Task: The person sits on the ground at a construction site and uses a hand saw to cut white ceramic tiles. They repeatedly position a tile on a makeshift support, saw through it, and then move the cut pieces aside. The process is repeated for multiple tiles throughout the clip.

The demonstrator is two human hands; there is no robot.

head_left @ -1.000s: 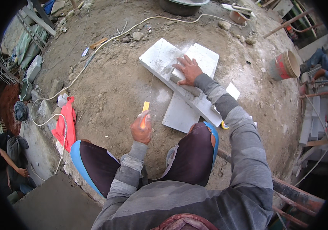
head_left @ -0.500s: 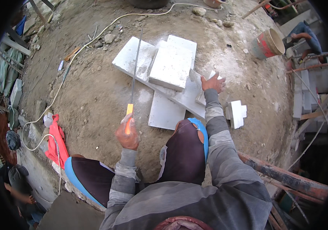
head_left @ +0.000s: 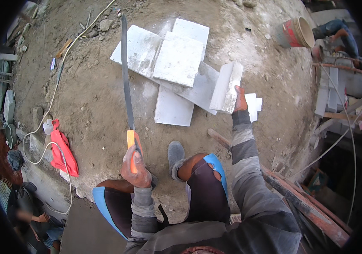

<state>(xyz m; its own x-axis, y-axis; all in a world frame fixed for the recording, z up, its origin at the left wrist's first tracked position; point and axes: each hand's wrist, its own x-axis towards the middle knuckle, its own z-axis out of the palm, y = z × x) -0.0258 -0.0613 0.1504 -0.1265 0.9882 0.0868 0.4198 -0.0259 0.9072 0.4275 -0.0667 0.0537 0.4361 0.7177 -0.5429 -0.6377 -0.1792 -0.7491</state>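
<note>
My left hand point(head_left: 136, 168) is closed round the orange and yellow handle of a hand saw point(head_left: 126, 80), whose long grey blade points away from me. My right hand point(head_left: 240, 99) grips a cut piece of white lightweight block point(head_left: 226, 86) by its right side, tilted up. Left of that piece, several white blocks point(head_left: 178, 59) lie stacked and overlapping on the dirt, the top one flat. A small stepped white offcut point(head_left: 253, 106) rests on the ground just beyond my right wrist.
A pale cable point(head_left: 60, 72) snakes over the dirt at the left, past a red bag or cloth point(head_left: 62, 148). At the far right stands a bucket point(head_left: 295, 33), with another person point(head_left: 337, 38) behind it. Wooden beams point(head_left: 303, 203) lie at the near right; another person point(head_left: 37, 216) is at the lower left.
My right hand has taken hold of the white block piece and lifted it beside the stack. The saw has turned, showing the flat of its blade, and moved left.
</note>
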